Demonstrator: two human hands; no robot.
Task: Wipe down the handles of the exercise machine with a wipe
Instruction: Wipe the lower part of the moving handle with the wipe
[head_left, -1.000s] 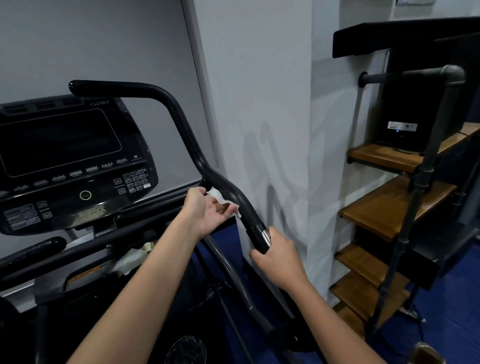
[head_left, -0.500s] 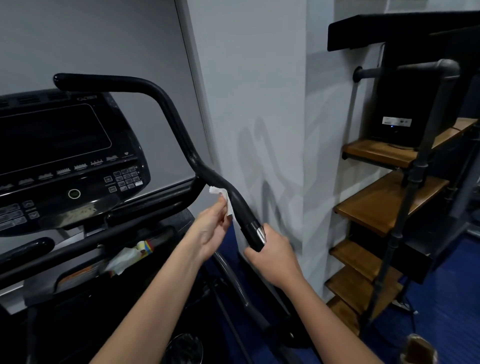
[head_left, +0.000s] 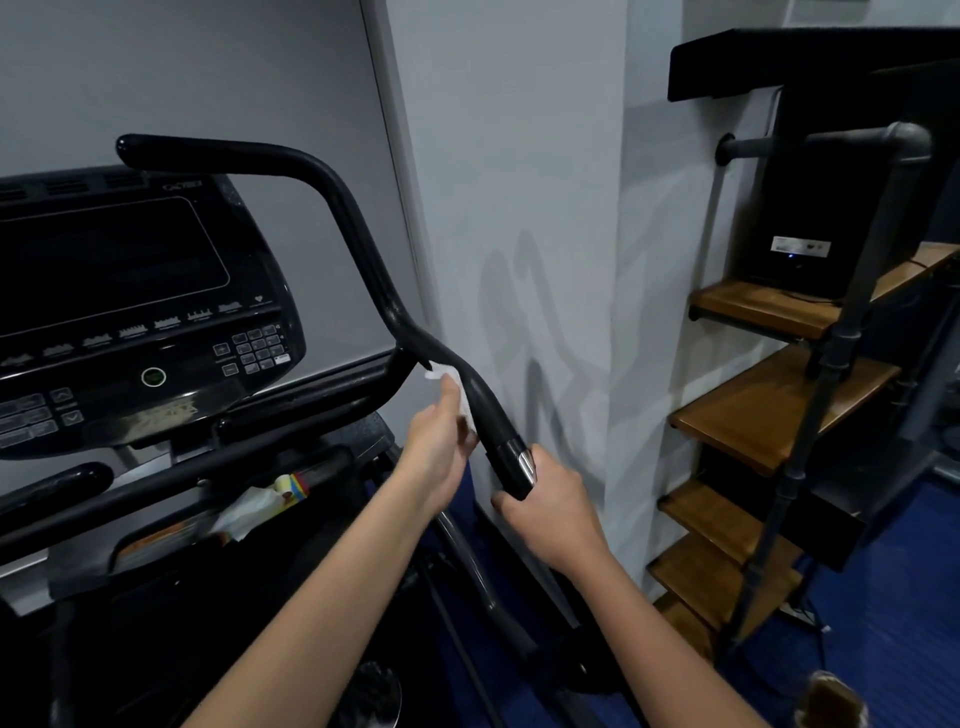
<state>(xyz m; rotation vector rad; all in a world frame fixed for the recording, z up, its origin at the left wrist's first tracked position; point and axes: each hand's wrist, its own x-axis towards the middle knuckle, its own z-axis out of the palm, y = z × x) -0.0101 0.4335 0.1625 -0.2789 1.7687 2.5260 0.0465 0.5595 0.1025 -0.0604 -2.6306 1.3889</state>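
A black curved handle (head_left: 363, 249) of the exercise machine runs from the upper left down to a chrome-ringed end (head_left: 519, 465) at the centre. My left hand (head_left: 439, 452) holds a small white wipe (head_left: 457, 389) against the left side of the lower handle, just above the chrome ring. My right hand (head_left: 550, 506) grips the handle's end from below, its fingers curled under it.
The machine's black console (head_left: 135, 312) with screen and keypad fills the left. A white wall corner (head_left: 519, 208) stands right behind the handle. A pipe-framed wooden shelf (head_left: 769, 405) with a black box is at the right. A crumpled wrapper (head_left: 254, 512) lies in the machine's tray.
My left hand has slid the wipe down the handle toward the chrome end and turned to the handle's side. My right hand has stayed on the handle's end.
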